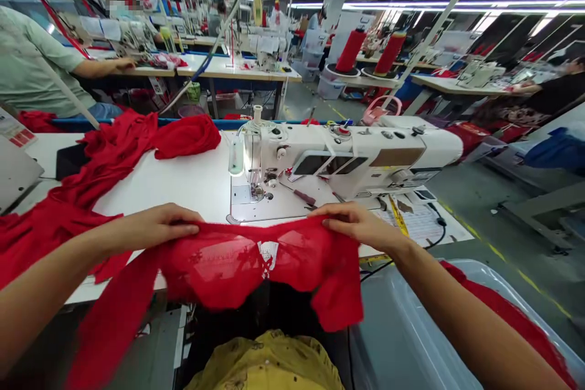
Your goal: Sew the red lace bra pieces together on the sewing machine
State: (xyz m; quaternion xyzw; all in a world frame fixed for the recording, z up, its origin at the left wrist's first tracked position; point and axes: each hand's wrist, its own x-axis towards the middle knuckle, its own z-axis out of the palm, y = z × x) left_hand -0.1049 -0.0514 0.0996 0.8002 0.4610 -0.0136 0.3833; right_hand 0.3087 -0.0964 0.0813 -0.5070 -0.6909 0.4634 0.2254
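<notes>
A sheer red bra (219,265) is stretched between my two hands in front of the table's near edge. My left hand (158,228) pinches its upper edge on the left, and a long red strip hangs below that hand. On the right, my right hand (351,225) grips the same top edge between thumb and fingers. White lettering shows near the middle, by the narrow join of the two cups. Just beyond the cloth stands a white sewing machine (347,149), its needle area lit. A dark-handled screwdriver (301,195) lies on the machine bed.
Red fabric pieces (109,164) pile up on the table's left side. A grey plastic bin (388,317) with red cloth stands at my right. Paper sheets (423,222) and a cable lie at the table's right end. A co-worker's arm (103,67) rests on another table, back left.
</notes>
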